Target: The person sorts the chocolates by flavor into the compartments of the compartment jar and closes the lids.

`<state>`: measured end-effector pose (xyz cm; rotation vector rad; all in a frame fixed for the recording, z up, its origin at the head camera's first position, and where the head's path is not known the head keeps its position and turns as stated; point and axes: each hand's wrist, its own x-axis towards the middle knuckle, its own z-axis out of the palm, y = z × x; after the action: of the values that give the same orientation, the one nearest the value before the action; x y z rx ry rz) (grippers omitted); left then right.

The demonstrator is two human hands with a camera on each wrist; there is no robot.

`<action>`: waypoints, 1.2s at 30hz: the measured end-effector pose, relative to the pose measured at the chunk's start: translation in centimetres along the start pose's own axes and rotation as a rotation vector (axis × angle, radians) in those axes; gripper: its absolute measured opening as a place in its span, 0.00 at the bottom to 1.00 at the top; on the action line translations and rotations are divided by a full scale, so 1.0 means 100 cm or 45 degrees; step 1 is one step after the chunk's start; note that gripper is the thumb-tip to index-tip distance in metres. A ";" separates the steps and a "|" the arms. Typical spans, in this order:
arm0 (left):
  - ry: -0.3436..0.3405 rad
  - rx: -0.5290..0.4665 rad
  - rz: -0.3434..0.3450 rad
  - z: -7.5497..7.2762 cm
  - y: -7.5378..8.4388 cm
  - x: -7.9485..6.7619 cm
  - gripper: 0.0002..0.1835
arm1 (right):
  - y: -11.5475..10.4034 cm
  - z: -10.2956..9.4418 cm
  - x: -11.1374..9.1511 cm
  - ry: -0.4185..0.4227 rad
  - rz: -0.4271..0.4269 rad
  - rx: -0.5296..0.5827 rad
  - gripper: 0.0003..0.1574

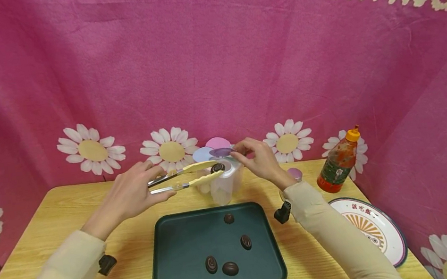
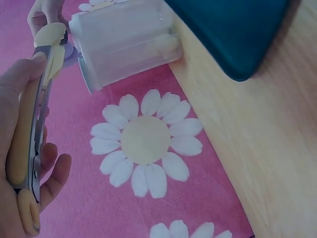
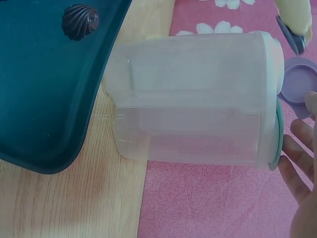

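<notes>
My left hand (image 1: 136, 190) grips tongs (image 1: 206, 179) with yellow scalloped tips, which pinch a dark chocolate (image 1: 218, 168) over the top of a clear divided container (image 1: 223, 189). At that container, my right hand (image 1: 258, 159) pinches the raised purple flip lid (image 3: 298, 83) between thumb and finger. Its other fingers lie close to the green lid (image 3: 280, 134) in the right wrist view. Pink (image 1: 217, 143) and blue (image 1: 201, 154) lids also stand raised. Something pale (image 2: 166, 44) sits low in one compartment. Several chocolates (image 1: 230, 268) lie spread on the dark green tray (image 1: 175, 256) in front.
A red sauce bottle (image 1: 336, 166) with a yellow cap stands at the right back. Nearer on the right is a round patterned plate (image 1: 398, 243). A small purple-topped container (image 1: 295, 173) is partly hidden behind my right forearm. A pink flowered cloth (image 1: 213, 64) hangs behind the wooden table (image 1: 75, 217).
</notes>
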<state>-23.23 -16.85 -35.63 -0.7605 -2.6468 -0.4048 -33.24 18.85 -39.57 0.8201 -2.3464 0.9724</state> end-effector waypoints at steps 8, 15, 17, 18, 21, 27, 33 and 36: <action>-0.010 -0.021 -0.012 0.005 0.000 0.019 0.25 | -0.001 -0.001 0.001 -0.003 0.006 0.024 0.09; -0.026 -0.043 -0.031 0.009 -0.002 0.025 0.24 | -0.001 -0.001 0.001 -0.022 0.029 0.050 0.10; -0.026 -0.041 -0.033 0.010 -0.003 0.026 0.24 | -0.001 -0.001 0.001 -0.023 0.034 0.052 0.10; -0.027 -0.040 -0.033 0.010 -0.004 0.027 0.23 | -0.001 -0.001 0.001 -0.022 0.036 0.051 0.10; -0.034 -0.037 -0.044 0.010 -0.005 0.028 0.24 | -0.001 -0.001 0.001 -0.016 0.026 0.045 0.10; -0.050 -0.027 -0.057 0.009 -0.006 0.026 0.26 | -0.001 -0.001 0.001 -0.013 0.011 0.054 0.10; -0.076 -0.019 -0.070 0.004 -0.007 0.015 0.27 | -0.001 -0.001 0.000 -0.018 0.025 0.057 0.10; -0.086 -0.004 -0.083 0.001 -0.007 0.005 0.30 | -0.001 -0.001 0.000 -0.018 0.031 0.048 0.10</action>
<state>-24.03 -17.14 -35.61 -0.7024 -2.7402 -0.4071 -33.13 18.84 -39.43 0.8170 -2.3615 1.0274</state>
